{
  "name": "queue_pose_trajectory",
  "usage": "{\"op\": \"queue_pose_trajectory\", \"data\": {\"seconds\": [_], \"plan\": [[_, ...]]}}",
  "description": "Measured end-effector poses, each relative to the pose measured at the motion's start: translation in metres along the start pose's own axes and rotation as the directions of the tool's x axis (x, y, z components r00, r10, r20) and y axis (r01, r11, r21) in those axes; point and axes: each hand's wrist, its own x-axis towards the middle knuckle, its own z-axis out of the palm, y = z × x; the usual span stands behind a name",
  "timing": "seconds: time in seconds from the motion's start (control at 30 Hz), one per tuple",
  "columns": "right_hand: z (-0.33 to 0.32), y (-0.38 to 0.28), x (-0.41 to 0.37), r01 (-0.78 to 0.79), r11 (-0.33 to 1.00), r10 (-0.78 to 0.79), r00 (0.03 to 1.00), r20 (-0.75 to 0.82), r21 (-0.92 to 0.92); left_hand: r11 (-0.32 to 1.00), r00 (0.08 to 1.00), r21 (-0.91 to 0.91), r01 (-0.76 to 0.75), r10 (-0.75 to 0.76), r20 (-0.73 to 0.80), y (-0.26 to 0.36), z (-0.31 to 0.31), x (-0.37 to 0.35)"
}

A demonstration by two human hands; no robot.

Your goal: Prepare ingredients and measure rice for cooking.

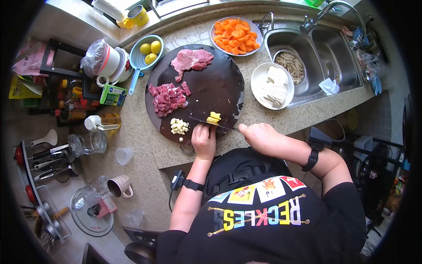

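Note:
My right hand [259, 137] is closed around the handle of a kitchen knife [227, 127]. Its thin blade lies low over the round dark cutting board [206, 88], pointing left. Close against the blade, my left hand [204, 140] has its fingers curled down at the board's near edge, pressing on ginger that they mostly hide. Yellow ginger slices [214, 116] rest at the blade, just beyond those fingertips. To the left sits a small heap of chopped garlic [179, 126]. Farther up the board are cut chunks of raw meat [167, 98] and a larger raw piece [192, 60].
Behind the board stands a plate of carrot chunks [235, 37]. A white bowl [259, 99] with pale food is at right, beside the double sink [314, 88]. A blue strainer [137, 57] holds yellow-green fruit. An oil jug [107, 122] and mug [121, 186] stand left.

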Motion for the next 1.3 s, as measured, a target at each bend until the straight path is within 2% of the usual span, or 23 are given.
{"op": "queue_pose_trajectory", "data": {"seconds": [0.13, 0.23, 0.33, 0.4, 0.47, 0.8, 1.2, 1.23, 1.3], "plan": [[-0.003, -0.007, 0.018, -0.064, 0.998, 0.061, 0.993, 0.106, 0.020, 1.000, 1.000, 0.009, 0.011, -0.011, -0.002, 0.001, 0.000, -0.003], [0.023, -0.003, 0.045, -0.024, 0.999, 0.024, 1.000, -0.001, 0.031, 0.999, 0.999, 0.037, 0.032, -0.033, 0.014, 0.000, 0.002, -0.006], [0.031, -0.007, 0.052, -0.027, 0.999, 0.028, 0.999, -0.031, 0.042, 1.000, 1.000, 0.020, 0.011, -0.011, -0.008, 0.001, -0.001, -0.004], [0.037, -0.001, 0.051, -0.032, 0.999, 0.033, 0.998, -0.046, 0.035, 1.000, 0.999, 0.019, 0.023, -0.024, 0.030, 0.003, -0.003, -0.001], [0.033, 0.003, 0.051, -0.025, 1.000, 0.026, 0.997, -0.072, 0.018, 0.999, 1.000, 0.030, -0.016, 0.017, -0.015, 0.004, -0.004, 0.003], [0.008, -0.002, 0.007, -0.017, 1.000, 0.017, 1.000, 0.016, -0.007, 0.999, 0.999, -0.007, 0.035, -0.035, 0.007, 0.006, -0.009, -0.002], [0.012, -0.003, 0.029, 0.001, 1.000, 0.000, 0.997, 0.080, -0.010, 1.000, 1.000, -0.011, 0.014, -0.014, 0.011, 0.003, -0.008, -0.004], [0.021, -0.003, 0.035, -0.001, 1.000, 0.002, 0.997, 0.077, -0.011, 1.000, 1.000, -0.003, 0.013, -0.013, 0.009, 0.003, -0.007, -0.005], [0.039, -0.005, 0.051, -0.005, 1.000, 0.005, 0.999, -0.032, 0.001, 1.000, 1.000, 0.003, 0.005, -0.005, 0.017, 0.003, -0.007, -0.005]]}}
